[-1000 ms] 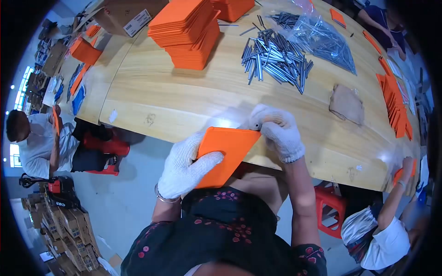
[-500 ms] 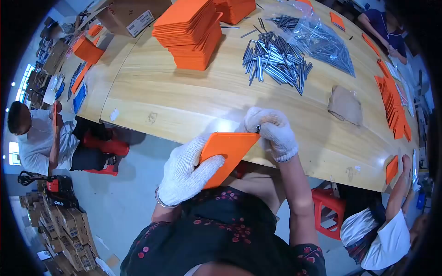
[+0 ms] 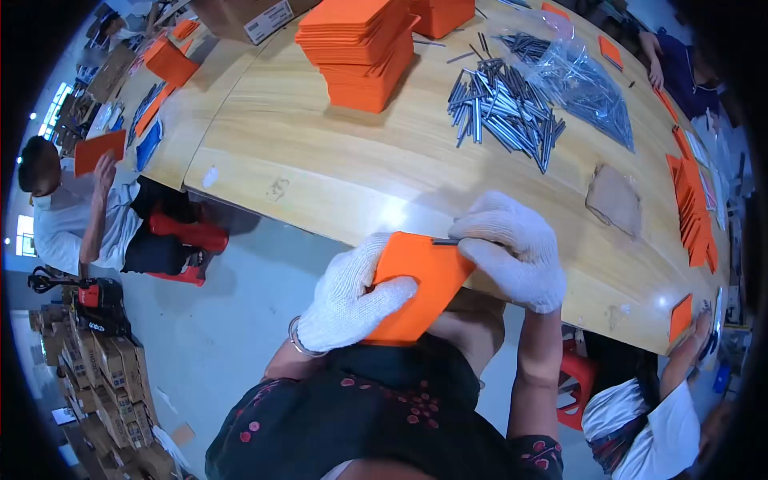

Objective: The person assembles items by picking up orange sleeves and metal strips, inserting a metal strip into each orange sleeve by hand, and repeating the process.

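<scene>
In a white knitted glove, my left hand (image 3: 352, 300) grips a flat orange panel (image 3: 424, 280) by its left side, thumb across its face. My right hand (image 3: 512, 248), also gloved, pinches a thin dark metal rod (image 3: 445, 242) at the panel's upper right corner. The rod lies along the top edge; its right end is hidden by the fingers. Ahead on the table is a loose heap of metal rods (image 3: 504, 112). Beside it, a clear plastic bag (image 3: 588, 96) contains more rods. A tall stack of orange panels (image 3: 356, 60) stands to the left of the heap.
A brown piece of cardboard (image 3: 614, 200) lies on the wooden table (image 3: 320, 168) at right. More orange panels (image 3: 692, 208) line the right side. A cardboard box (image 3: 240, 18) stands at the back left. Co-workers sit left and right, one holding an orange panel (image 3: 100, 152).
The panel has turned its face more toward me. The rod now shows lying along its top edge, and my right hand has shifted right. The left co-worker's panel now shows its broad face.
</scene>
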